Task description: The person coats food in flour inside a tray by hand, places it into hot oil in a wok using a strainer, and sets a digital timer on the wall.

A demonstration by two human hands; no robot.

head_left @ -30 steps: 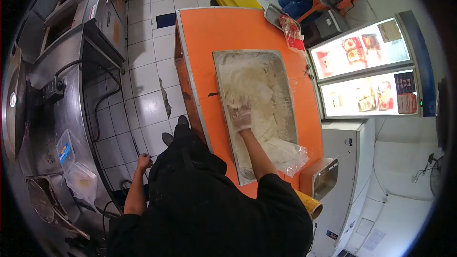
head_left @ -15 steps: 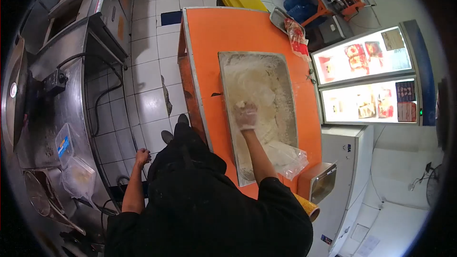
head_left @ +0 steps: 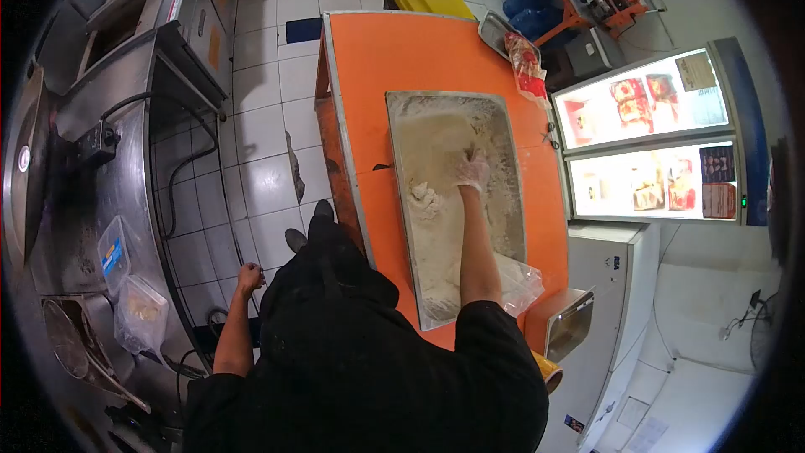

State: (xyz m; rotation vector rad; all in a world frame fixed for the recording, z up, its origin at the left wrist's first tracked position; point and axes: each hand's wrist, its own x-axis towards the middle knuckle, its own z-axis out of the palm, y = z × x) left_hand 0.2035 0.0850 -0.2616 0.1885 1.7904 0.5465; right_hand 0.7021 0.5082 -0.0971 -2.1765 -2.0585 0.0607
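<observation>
My right hand [head_left: 472,171], in a thin clear glove, reaches into a deep metal tray [head_left: 400,201] of pale flour-like powder [head_left: 436,138]. Its fingers look stretched out and dip into the powder right of the middle; the tips are partly covered. To the hand's left, a lumpy, powder-coated piece [head_left: 426,200] lies in the powder. A clear plastic bag [head_left: 517,282] rests over the tray's near right corner, beside my forearm. My bare left hand [head_left: 251,276] hangs at my side above the floor, fingers curled in, with nothing visible in them.
The tray stands on an orange table [head_left: 402,50]. A smaller metal pan [head_left: 496,33] and a red-and-clear package [head_left: 526,67] lie at its far right. A lit glass-door fridge [head_left: 646,130] stands to the right, a steel counter [head_left: 126,193] to the left. A yellow lid [head_left: 433,2] shows beyond.
My right hand has moved right and slightly away from me, off the lumpy piece, which now lies uncovered in the powder. My left hand stays about where it was.
</observation>
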